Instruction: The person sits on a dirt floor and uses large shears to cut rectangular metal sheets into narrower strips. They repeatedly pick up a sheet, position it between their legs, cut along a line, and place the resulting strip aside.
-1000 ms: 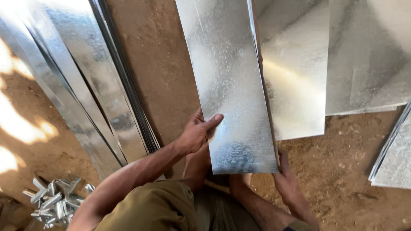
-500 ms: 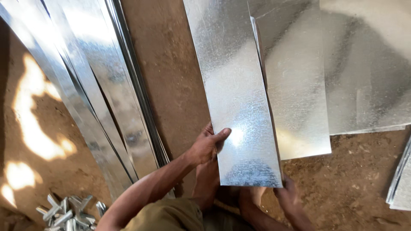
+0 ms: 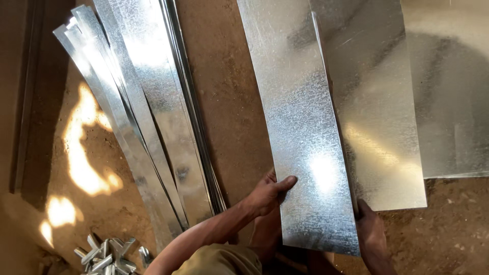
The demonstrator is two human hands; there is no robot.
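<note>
Metal stock and scraps lying on a dirt floor.

A fanned stack of long narrow metal strips (image 3: 153,132) lies on the left, its far ends spread apart and its near ends drawn close together. At the bottom left, just beside the near ends of those strips, sits a small heap of short bent metal offcuts (image 3: 104,254). To the right a wide metal sheet (image 3: 377,112) lies flat, and a second, larger sheet (image 3: 453,91) lies beside it at the right edge, partly in shadow. The brown dirt floor (image 3: 229,102) shows between the strips and the sheets, with bright patches of sunlight (image 3: 84,158) on its left side.
</note>
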